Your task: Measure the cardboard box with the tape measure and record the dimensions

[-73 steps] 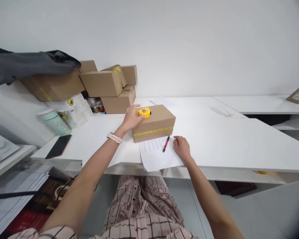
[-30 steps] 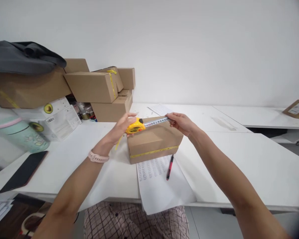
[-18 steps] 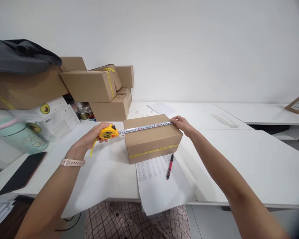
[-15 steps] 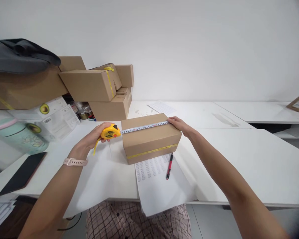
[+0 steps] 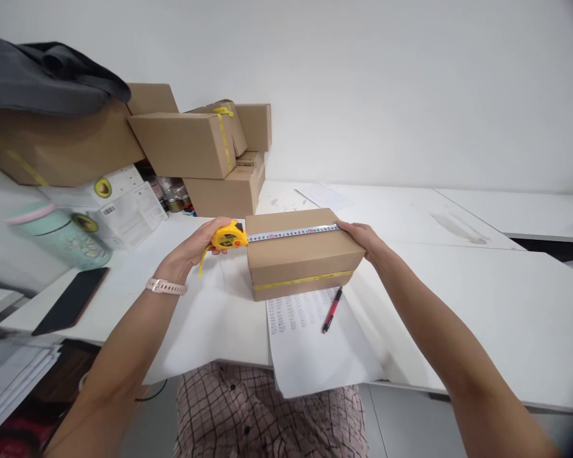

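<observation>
My left hand (image 5: 198,243) is closed around a yellow tape measure (image 5: 229,236), just off the left end of a closed cardboard box (image 5: 302,254). The metal blade (image 5: 293,233) runs out of its case and lies across the top of the box. At the box's right end, my right hand (image 5: 361,238) pinches the blade's far end against the edge; its fingertips are partly hidden. A yellow strap hangs from the case. Yellow tape runs along the box's front side. Beneath the box's front edge lies a printed sheet (image 5: 315,356) with a red and black pen (image 5: 332,310) on it.
Stacked cardboard boxes (image 5: 181,149) stand at the back left, with a dark bag (image 5: 52,83) on top. Beside them are a white avocado-print box (image 5: 128,213), a mint bottle (image 5: 62,235) and a dark flat slab (image 5: 71,302). Another sheet (image 5: 322,195) lies behind the box.
The head view has shifted, so everything sits further right and a little higher in the picture. Both hands keep their hold, and the blade still lies across the box.
</observation>
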`<state>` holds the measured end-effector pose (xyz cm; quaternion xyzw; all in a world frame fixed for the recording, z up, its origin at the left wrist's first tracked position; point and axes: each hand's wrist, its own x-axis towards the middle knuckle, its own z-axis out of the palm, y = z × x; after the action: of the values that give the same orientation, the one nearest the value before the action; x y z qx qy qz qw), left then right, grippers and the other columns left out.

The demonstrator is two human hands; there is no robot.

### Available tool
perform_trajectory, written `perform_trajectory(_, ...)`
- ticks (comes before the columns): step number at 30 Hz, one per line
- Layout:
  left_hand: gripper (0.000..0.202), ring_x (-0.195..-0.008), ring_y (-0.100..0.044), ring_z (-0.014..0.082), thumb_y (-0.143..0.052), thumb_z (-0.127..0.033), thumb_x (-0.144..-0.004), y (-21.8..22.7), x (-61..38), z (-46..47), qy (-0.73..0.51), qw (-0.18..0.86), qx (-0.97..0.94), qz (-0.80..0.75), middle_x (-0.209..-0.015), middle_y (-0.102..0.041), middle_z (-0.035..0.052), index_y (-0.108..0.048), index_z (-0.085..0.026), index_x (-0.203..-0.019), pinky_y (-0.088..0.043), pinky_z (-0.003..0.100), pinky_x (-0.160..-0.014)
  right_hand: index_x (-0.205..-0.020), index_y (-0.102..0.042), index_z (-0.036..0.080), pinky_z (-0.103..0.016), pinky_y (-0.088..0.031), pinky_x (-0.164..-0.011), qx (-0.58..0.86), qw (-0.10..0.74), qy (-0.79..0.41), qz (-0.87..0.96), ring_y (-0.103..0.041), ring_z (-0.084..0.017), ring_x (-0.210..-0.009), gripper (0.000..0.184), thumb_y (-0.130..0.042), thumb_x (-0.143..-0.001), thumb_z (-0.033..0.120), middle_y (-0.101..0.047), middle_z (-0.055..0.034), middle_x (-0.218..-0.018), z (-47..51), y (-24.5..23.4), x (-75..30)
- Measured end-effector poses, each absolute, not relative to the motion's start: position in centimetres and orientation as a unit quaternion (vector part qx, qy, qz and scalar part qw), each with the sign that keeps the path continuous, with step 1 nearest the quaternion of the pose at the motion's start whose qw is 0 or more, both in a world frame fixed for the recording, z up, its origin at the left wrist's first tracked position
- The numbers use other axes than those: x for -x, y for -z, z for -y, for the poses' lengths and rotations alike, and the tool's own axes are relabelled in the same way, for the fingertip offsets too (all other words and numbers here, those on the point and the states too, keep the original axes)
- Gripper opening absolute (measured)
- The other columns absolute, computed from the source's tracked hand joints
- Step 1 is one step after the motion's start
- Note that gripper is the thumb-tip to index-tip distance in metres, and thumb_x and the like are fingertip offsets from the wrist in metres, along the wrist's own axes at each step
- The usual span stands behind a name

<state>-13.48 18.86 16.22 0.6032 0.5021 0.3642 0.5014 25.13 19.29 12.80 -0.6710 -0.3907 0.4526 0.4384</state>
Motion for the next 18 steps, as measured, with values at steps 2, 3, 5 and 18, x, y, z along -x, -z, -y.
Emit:
perform_trajectory(2,0.05,-0.053,-0.051,0.0125,-0.063,-0.061,-0.078,-16.4,13.5,-18.6,-0.37,0.496,-0.605,-0.502,-0.077,-0.065,0.0033,-0.066,-0.015,-0.097,-0.031,0.023,-0.043,-0.076,-0.06,0.019,-0.029,-0.047,-0.056,0.682,0.445,-0.428,0.392,-0.062,-0.017,-0.068,0.033,-0.08,-0.079,0.045,-0.071,-0.0069,-0.083,-19.2,-13.1,-25.1)
perform_trajectory(3,0.05,-0.054,-0.051,0.0128,-0.064,-0.061,-0.078,-16.7,13.4,-18.2,-0.373,0.488,-0.608,-0.503,-0.077,-0.064,0.003,-0.066,-0.015,-0.098,-0.031,0.023,-0.044,-0.071,-0.057,0.02,-0.028,-0.045,-0.057,0.685,0.45,-0.412,0.398,-0.059,-0.015,-0.066,0.034,-0.081,-0.079,0.042,-0.067,-0.0043,-0.077,-19.3,-13.3,-25.1)
perform_trajectory(5,0.051,-0.058,-0.053,0.0136,-0.065,-0.06,-0.08,-17.4,13.2,-16.7,-0.377,0.463,-0.623,-0.505,-0.082,-0.065,0.0031,-0.066,-0.016,-0.105,-0.036,0.024,-0.048,-0.063,-0.052,0.02,-0.027,-0.043,-0.061,0.681,0.469,-0.376,0.419,-0.053,-0.012,-0.065,0.036,-0.081,-0.079,0.033,-0.061,-0.0003,-0.067,-19.4,-13.8,-25.4)
perform_trajectory(18,0.067,-0.074,-0.064,0.0203,-0.071,-0.052,-0.083,-15.8,7.4,-4.5,-0.487,0.523,-0.568,-0.408,-0.099,-0.069,0.0077,-0.045,-0.024,-0.137,-0.052,0.032,-0.062,-0.078,-0.063,0.019,-0.029,-0.049,-0.085,0.562,0.547,-0.386,0.486,-0.061,-0.012,-0.078,0.016,-0.07,-0.089,0.029,-0.071,-0.0042,-0.083,-18.0,-17.8,-23.0)
